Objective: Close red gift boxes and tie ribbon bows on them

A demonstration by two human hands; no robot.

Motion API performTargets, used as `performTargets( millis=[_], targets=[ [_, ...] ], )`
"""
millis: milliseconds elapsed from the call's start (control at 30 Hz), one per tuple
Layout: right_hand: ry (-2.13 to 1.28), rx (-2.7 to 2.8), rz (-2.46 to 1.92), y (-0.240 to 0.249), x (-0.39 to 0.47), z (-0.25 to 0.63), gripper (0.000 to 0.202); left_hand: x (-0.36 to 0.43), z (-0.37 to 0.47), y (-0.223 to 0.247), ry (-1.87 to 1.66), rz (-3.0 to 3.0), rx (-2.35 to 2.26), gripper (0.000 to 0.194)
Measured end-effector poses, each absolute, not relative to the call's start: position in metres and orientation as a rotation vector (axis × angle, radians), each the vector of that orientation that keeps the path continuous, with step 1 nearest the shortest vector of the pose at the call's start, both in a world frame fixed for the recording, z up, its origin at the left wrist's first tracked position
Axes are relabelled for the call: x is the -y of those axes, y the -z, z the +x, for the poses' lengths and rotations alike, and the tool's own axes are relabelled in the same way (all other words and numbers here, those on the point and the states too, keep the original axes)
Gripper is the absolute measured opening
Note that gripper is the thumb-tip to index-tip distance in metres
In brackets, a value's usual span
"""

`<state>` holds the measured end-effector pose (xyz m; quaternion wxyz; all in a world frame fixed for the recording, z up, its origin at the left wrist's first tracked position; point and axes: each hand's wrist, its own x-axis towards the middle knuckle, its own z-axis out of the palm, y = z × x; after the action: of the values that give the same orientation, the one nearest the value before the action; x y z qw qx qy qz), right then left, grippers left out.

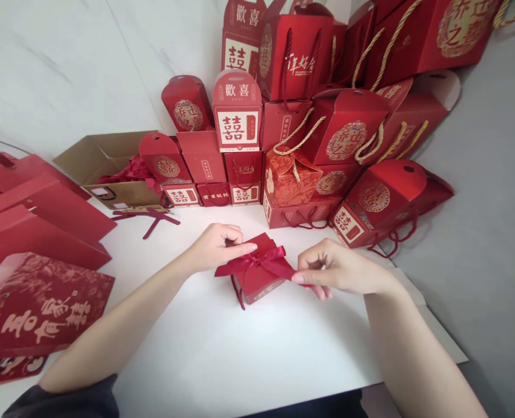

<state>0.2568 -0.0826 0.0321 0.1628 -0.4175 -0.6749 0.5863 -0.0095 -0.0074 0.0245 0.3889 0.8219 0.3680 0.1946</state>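
Observation:
A small red gift box [263,284] lies on the white table [240,348], with a dark red cord hanging at its left side. Across its top a red satin ribbon [278,267] is tied in a bow. My left hand [220,247] rests at the box's upper left edge, thumb over the bow's left part; its fingertips are partly hidden behind the box. On the right, my right hand [327,268] pinches the ribbon's right tail between thumb and fingers, a little off the box.
Stacked red gift boxes [240,122] line the back against the wall. An open cardboard box [78,162] holds red ribbons at the back left, with loose ribbon strips [152,218] before it. Red bags [52,307] lie along the left.

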Motion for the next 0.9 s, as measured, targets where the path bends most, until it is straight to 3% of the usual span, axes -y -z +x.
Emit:
performTargets(
  millis=[100, 200, 300, 400, 500, 567, 700, 900],
  targets=[
    [-1.863, 1.98, -1.185, -0.024, 0.079, 0.253, 0.037, 0.006, -0.011, -0.023, -0.391, 1.997, -0.967, 0.056],
    [-1.727, 2.132, -1.253, -0.019, 0.075, 0.257, 0.037, 0.006, -0.01, -0.023, -0.373, 2.002, -1.007, 0.057],
    [-1.357, 2.296, -1.391, -0.027, 0.076, 0.269, 0.031, 0.009, -0.008, -0.025, -0.37, 2.032, -1.044, 0.059],
    [-0.728, 2.147, -1.478, -0.042, 0.085, 0.266, 0.025, 0.011, -0.007, -0.028, -0.339, 1.995, -1.061, 0.057],
    [-0.183, 2.066, -1.206, -0.044, 0.103, 0.229, 0.023, 0.011, -0.006, -0.028, -0.326, 1.96, -1.075, 0.055],
    [-0.045, 2.239, -0.996, -0.033, 0.116, 0.192, 0.021, 0.011, -0.006, -0.027, -0.329, 1.926, -1.076, 0.054],
    [0.314, 2.404, -0.986, 0.003, 0.132, 0.133, 0.024, 0.011, -0.007, -0.027, -0.33, 1.867, -1.04, 0.054],
    [0.345, 2.362, -1.039, 0.019, 0.121, 0.127, 0.035, 0.008, -0.011, -0.03, -0.367, 1.87, -1.028, 0.054]
  ],
)
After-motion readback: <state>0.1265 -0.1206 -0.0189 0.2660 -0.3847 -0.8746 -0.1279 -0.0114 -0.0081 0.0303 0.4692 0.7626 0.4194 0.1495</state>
